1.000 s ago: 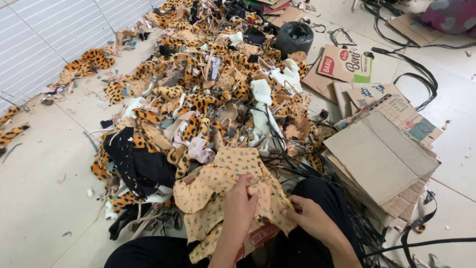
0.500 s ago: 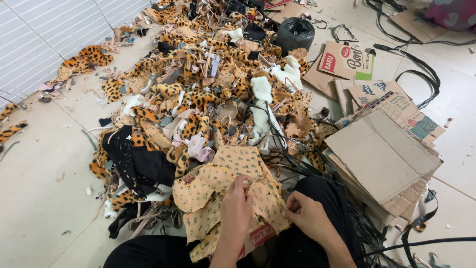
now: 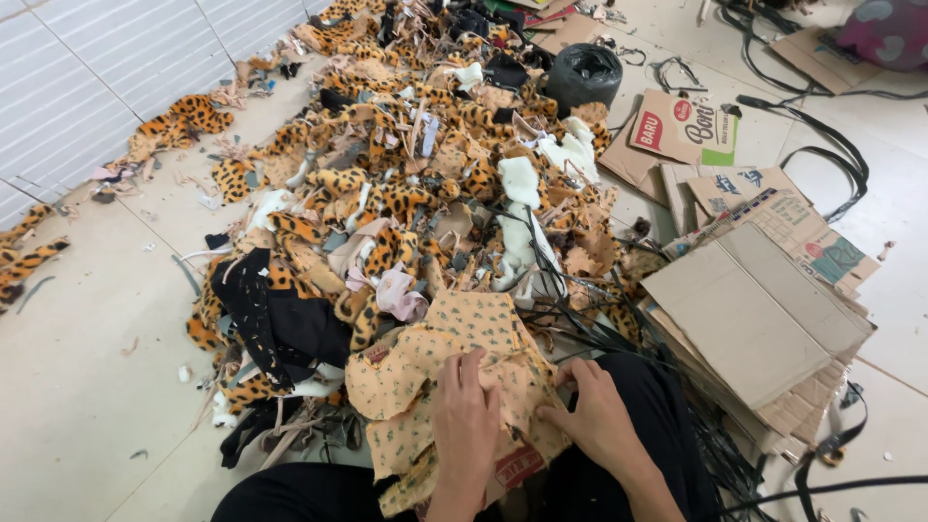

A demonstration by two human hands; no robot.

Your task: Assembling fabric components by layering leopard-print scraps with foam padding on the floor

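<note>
Left hand [image 3: 466,411] flat, fingers spread, pressing on tan patterned fabric [image 3: 454,358] lying over lap, at near edge of leopard-print scrap heap [image 3: 387,184] on floor. Right hand [image 3: 592,418] loosely curled at fabric's right edge, fingertips pinching a fold; grip partly hidden. Fabric's lower end cut off by frame; stacked cardboard [image 3: 754,319] just right, cables beneath hard to trace.

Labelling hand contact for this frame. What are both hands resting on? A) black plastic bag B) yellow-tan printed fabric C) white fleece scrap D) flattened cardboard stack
B: the left hand and right hand both press on the yellow-tan printed fabric in the lap; the flattened cardboard stack lies apart, to the right.
</note>
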